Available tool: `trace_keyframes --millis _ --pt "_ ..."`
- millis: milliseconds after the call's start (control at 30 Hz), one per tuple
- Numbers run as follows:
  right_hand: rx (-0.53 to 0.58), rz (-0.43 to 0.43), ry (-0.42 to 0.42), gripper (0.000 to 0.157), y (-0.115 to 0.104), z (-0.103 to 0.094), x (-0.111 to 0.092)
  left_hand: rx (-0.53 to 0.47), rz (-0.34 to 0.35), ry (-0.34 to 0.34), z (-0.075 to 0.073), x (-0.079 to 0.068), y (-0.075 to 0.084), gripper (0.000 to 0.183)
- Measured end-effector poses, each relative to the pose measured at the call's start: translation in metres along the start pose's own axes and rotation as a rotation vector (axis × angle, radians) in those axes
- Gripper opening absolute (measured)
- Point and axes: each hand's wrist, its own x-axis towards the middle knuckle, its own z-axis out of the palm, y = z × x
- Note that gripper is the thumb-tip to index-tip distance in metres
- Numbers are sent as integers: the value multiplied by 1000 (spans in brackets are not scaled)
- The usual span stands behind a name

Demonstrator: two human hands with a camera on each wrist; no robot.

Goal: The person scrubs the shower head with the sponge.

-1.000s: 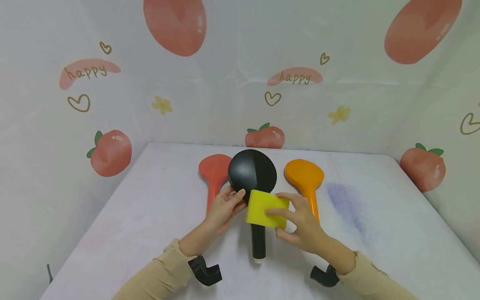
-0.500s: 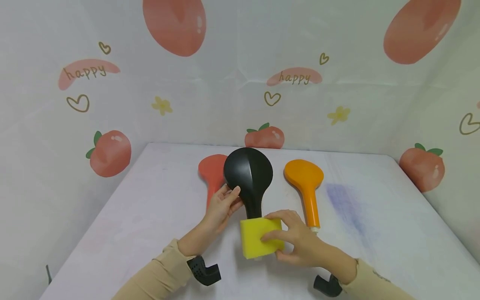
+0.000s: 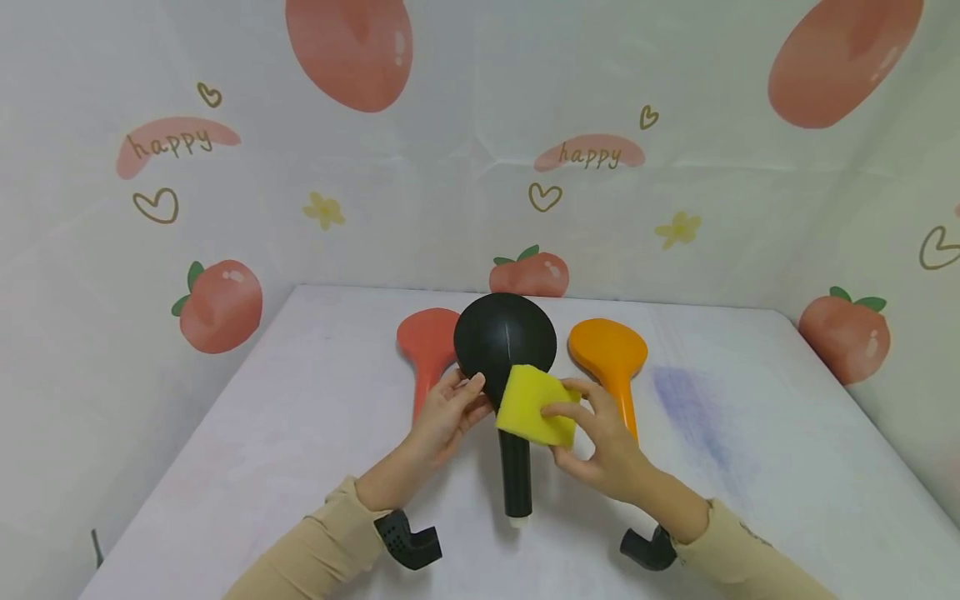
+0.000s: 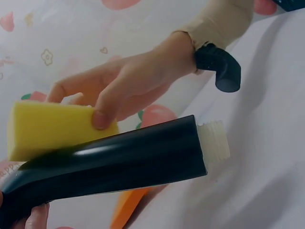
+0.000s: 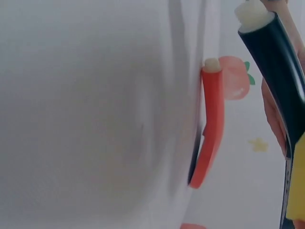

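Note:
My left hand [image 3: 446, 417] holds a black shower head [image 3: 495, 329] at the underside of its neck, with the thumb along the left edge. Its round head points away, and the handle comes toward me. A white threaded end [image 4: 214, 140] shows at the handle's tip in the left wrist view. In my right hand [image 3: 611, 446], a yellow sponge [image 3: 532, 408] is pinched between thumb and fingers. The sponge lies across the neck and upper handle, bent slightly over it. At the right wrist view's edge, only part of the sponge [image 5: 298, 186] shows.
A red shower head [image 3: 427, 342] lies on the white table at left, partly hidden behind the black one and my left hand. The orange shower head [image 3: 607, 342] lies at right, its handle partly behind my right hand. A patterned cloth [image 3: 435, 200] hangs behind.
The sponge slid down to the handle's end half a second ago and is now back up at the neck, with my right hand. The black shower head tilted left, then returned.

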Motion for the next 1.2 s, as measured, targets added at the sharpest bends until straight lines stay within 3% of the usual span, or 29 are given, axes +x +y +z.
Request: trace_keyframes --millis 167,400,600,867,1033,1200 --pt "43 -74 -123 50 -5 0 -10 -19 12 32 -1 2 2 38" --pt "25 -226 -180 44 -6 5 -24 -55 28 85 -5 7 4 36" --pt "13 -138 -114 48 -3 2 -13 -61 13 65 -5 6 3 38" --pt "25 5 97 46 1 5 7 -29 5 -20 0 1 1 37" --pt "59 19 80 44 1 6 5 -55 18 -33 1 0 2 36" --pt "161 4 -40 48 -1 3 -4 -95 33 3 -1 2 5 33"
